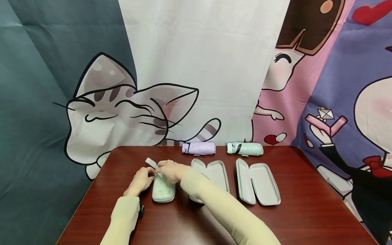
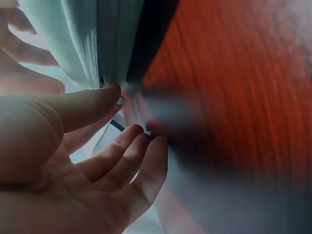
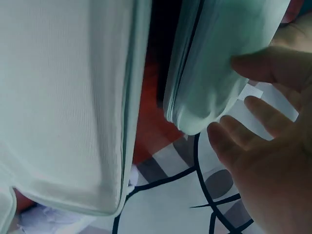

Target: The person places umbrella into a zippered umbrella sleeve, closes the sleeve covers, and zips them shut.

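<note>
A closed mint-green zip case lies on the table before me. At its far left corner my left hand pinches the zipper pull between thumb and index finger. The pull is mostly hidden by the thumb, and the other fingers stay loosely bent. Over the far end of the case lies my right hand, its thumb on the lid and the other visible fingers relaxed beside the end. A pale tag sticks out past that end.
To the right stand two opened cases, one partly behind my right sleeve and another beyond it. A lilac folded umbrella and a mint folded umbrella lie along the far edge of the brown table. A printed curtain hangs behind.
</note>
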Action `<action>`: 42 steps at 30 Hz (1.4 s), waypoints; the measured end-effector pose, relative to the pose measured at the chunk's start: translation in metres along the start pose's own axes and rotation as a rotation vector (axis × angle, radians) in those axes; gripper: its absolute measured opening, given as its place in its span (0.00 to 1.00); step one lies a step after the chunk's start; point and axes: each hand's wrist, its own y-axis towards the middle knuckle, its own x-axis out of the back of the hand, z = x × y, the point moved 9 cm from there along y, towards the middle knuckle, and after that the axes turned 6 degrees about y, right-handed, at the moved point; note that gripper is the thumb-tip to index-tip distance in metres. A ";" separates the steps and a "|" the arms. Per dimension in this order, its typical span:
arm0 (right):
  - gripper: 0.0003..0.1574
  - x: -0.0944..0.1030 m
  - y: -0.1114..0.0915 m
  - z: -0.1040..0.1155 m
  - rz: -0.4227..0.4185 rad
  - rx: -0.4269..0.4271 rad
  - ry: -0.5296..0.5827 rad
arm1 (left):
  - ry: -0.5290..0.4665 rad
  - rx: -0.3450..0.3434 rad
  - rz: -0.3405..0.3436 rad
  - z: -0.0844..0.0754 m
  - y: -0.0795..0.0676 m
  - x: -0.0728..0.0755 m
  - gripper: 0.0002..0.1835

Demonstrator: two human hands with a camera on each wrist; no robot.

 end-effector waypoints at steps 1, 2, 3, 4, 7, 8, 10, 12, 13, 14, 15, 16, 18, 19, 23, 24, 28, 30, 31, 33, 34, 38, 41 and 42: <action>0.38 -0.001 0.000 -0.002 0.011 -0.008 0.004 | 0.003 -0.001 -0.002 0.000 0.001 0.000 0.09; 0.39 -0.002 0.000 -0.004 0.022 -0.019 0.009 | 0.008 -0.003 -0.004 0.000 0.002 0.000 0.08; 0.39 -0.003 0.000 -0.006 0.032 -0.026 0.012 | 0.013 -0.004 -0.006 0.000 0.003 0.000 0.08; 0.40 -0.004 0.000 -0.007 0.042 -0.037 0.019 | 0.017 0.002 -0.001 0.000 0.003 0.000 0.07; 0.43 -0.006 0.000 -0.011 0.060 -0.059 0.018 | 0.031 0.019 0.026 0.001 0.003 0.000 0.04; 0.44 -0.007 -0.001 -0.012 0.064 -0.063 0.014 | 0.036 0.024 0.035 0.002 0.003 -0.001 0.03; 0.45 -0.008 -0.002 -0.013 0.069 -0.064 0.004 | 0.045 0.025 0.044 0.003 0.003 -0.001 0.01; 0.47 -0.008 -0.002 -0.012 0.070 -0.051 -0.025 | 0.047 0.017 0.035 0.004 0.004 -0.002 0.03; 0.47 -0.009 -0.002 -0.011 0.070 -0.044 -0.040 | 0.043 0.015 0.032 0.005 0.004 -0.003 0.04; 0.48 -0.010 -0.002 -0.011 0.068 -0.036 -0.056 | 0.037 0.018 0.032 0.006 0.004 -0.004 0.05; 0.49 -0.010 -0.003 -0.011 0.066 -0.029 -0.072 | 0.029 0.015 0.031 0.006 0.004 -0.005 0.06; 0.51 -0.011 -0.003 -0.010 0.064 -0.022 -0.093 | 0.018 0.015 0.031 0.007 0.004 -0.006 0.07; 0.55 -0.013 -0.003 -0.009 0.055 -0.002 -0.141 | -0.014 0.010 0.026 0.008 0.004 -0.007 0.08; 0.56 -0.015 -0.003 -0.009 0.048 0.012 -0.171 | -0.026 0.008 0.025 0.009 0.004 -0.008 0.09; 0.61 -0.019 -0.001 -0.006 0.011 0.057 -0.274 | -0.061 -0.004 0.011 0.010 0.003 -0.006 0.09; 0.62 -0.020 -0.001 -0.006 0.002 0.065 -0.288 | -0.064 -0.003 0.011 0.011 0.003 -0.006 0.10; 0.60 -0.021 0.000 -0.004 -0.018 0.079 -0.292 | -0.072 -0.021 0.015 0.012 0.003 -0.006 0.10; 0.59 -0.021 0.000 -0.004 -0.018 0.083 -0.287 | -0.082 -0.026 0.023 0.014 0.003 -0.008 0.10; 0.58 -0.021 0.000 -0.004 -0.019 0.084 -0.285 | -0.093 -0.028 0.029 0.015 0.003 -0.008 0.10; 0.59 -0.021 0.000 -0.004 -0.021 0.081 -0.278 | -0.116 -0.035 0.042 0.016 0.002 -0.010 0.10; 0.59 -0.021 0.000 -0.005 -0.023 0.078 -0.272 | -0.128 -0.037 0.049 0.016 0.002 -0.010 0.10; 0.60 -0.022 0.000 -0.007 -0.038 0.067 -0.236 | -0.164 -0.053 0.060 0.016 -0.002 -0.010 0.09; 0.60 -0.021 0.000 -0.007 -0.052 0.064 -0.215 | -0.184 -0.064 0.056 0.016 -0.005 -0.008 0.10; 0.60 -0.021 0.000 -0.007 -0.054 0.062 -0.212 | -0.192 -0.063 0.056 0.016 -0.006 -0.008 0.10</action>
